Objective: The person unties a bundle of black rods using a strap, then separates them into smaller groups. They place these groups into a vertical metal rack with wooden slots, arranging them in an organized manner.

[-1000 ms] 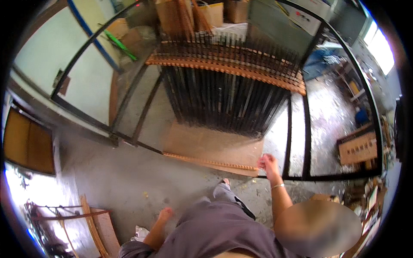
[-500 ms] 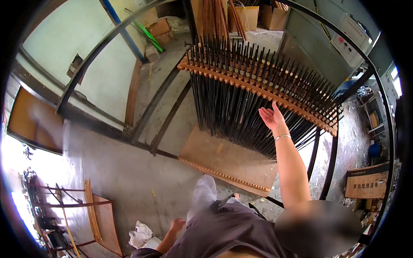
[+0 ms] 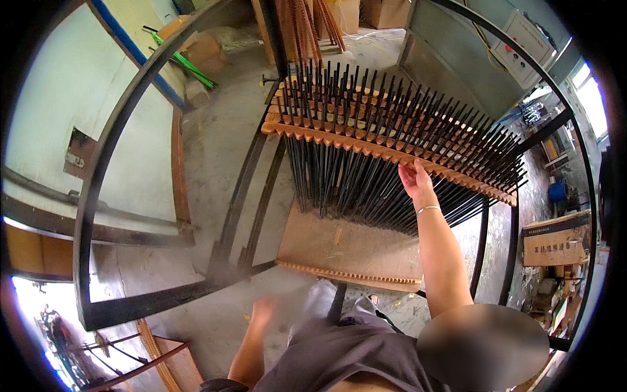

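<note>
Many thin black rods [image 3: 333, 176] stand upright in rows between notched wooden strips inside a black metal frame. My right hand [image 3: 415, 181], with a bracelet at the wrist, reaches up to the nearest notched wooden strip [image 3: 366, 147]. Its fingers are bent against the strip's lower edge, right of the middle, with the thumb up beside it. Low at the left, my left hand [image 3: 264, 310] hangs near my leg, away from the rods. Motion smears its fingers, and nothing plain shows in it.
Beneath the rods lies a brown board [image 3: 349, 251] with another notched strip along its near edge. Curved black metal bars [image 3: 157, 310] surround me. A grey cabinet with a control box [image 3: 522, 47] stands at the far right, cardboard boxes [image 3: 385, 13] at the back.
My right hand has gone from palm-up with fingers spread to fingers bent against the strip. My left hand has risen slightly. The view has shifted, bringing the left frame bars closer in.
</note>
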Motion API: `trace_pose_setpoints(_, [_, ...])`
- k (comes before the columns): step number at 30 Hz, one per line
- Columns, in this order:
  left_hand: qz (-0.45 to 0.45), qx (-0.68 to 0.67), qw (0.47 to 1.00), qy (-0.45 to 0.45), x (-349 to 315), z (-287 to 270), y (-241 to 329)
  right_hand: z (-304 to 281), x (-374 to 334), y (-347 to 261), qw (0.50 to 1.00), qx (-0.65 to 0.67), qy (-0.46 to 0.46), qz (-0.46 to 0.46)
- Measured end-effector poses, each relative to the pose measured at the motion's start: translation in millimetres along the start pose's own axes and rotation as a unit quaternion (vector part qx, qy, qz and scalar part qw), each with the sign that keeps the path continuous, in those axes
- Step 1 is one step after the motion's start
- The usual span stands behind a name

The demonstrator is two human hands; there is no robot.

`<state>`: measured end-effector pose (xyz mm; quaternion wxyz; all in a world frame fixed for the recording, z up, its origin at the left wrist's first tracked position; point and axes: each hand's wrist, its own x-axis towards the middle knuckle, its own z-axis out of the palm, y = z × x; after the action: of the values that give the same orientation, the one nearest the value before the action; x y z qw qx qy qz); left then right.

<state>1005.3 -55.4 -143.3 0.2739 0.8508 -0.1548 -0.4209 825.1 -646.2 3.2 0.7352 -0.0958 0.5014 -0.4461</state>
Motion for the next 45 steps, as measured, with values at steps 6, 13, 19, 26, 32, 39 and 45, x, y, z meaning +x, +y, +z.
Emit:
trace_pose_setpoints(6, [0.128,-0.034,0.991,-0.008,47,-12,69,-6,8,1,0.999,-0.029,-0.031,-0.033])
trace_pose_setpoints(13, [0.172,-0.07,0.979,-0.083,63,-25,130,-3,-14,7,0.994,-0.012,-0.082,-0.064])
trace_pose_setpoints(19, [0.213,-0.05,0.976,-0.01,54,-46,200,-25,-25,15,0.985,0.019,-0.144,-0.097])
trace_pose_setpoints(26, [0.432,0.114,0.834,0.324,49,-93,294,-14,-103,43,0.986,0.034,-0.137,-0.092])
trace_pose_setpoints(32, [0.524,0.278,0.652,0.473,53,-135,357,-9,-197,65,0.976,0.086,-0.201,0.004])
trace_pose_setpoints(39, [0.616,0.308,0.512,0.513,63,-139,393,-67,-243,116,0.935,0.275,-0.186,0.129])
trace_pose_setpoints(45, [0.705,0.387,0.426,0.415,19,-135,439,-182,-227,184,0.928,0.349,-0.104,0.08])
